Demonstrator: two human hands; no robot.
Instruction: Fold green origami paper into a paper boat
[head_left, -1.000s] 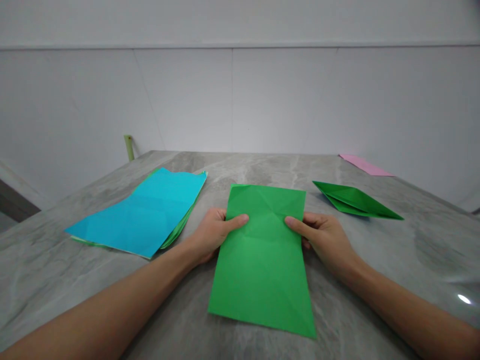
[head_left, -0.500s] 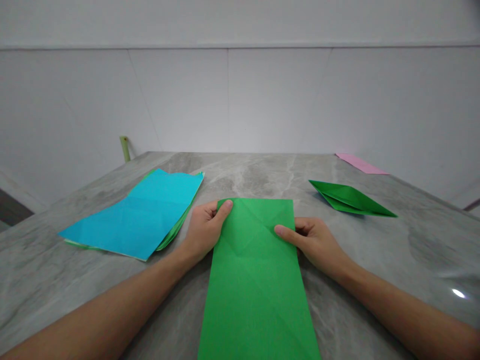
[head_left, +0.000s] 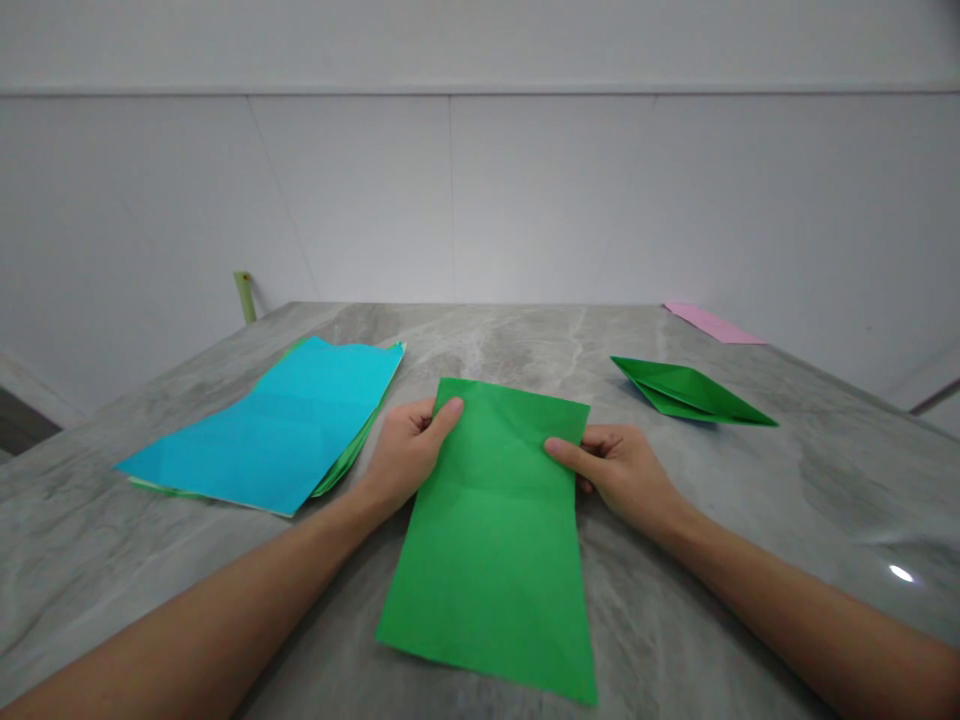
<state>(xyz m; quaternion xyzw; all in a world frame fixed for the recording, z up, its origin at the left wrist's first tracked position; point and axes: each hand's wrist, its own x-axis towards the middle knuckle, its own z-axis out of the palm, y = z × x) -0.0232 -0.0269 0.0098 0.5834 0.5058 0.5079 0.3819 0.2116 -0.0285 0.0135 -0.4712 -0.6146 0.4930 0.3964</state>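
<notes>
A green sheet of paper (head_left: 495,540) with faint crease lines is held up between my two hands, its near edge toward me. My left hand (head_left: 409,445) pinches its far left corner, thumb on top and fingers behind. On the right edge, a little below the far corner, my right hand (head_left: 619,465) grips it the same way. To the right lies a folded green paper piece (head_left: 686,392), pointed at both ends. A stack of paper with a creased blue sheet (head_left: 274,425) on top rests to the left, green sheets showing beneath.
The grey marbled table (head_left: 495,335) reaches back to a white wall (head_left: 525,200). A pink paper (head_left: 716,324) lies at its far right edge. Beyond the far left edge, a light green strip (head_left: 244,297) stands against the wall.
The green sheet has tilted and turned clockwise, so its near edge now shows above the bottom of the view. Both hands keep their grip. The view has shifted slightly.
</notes>
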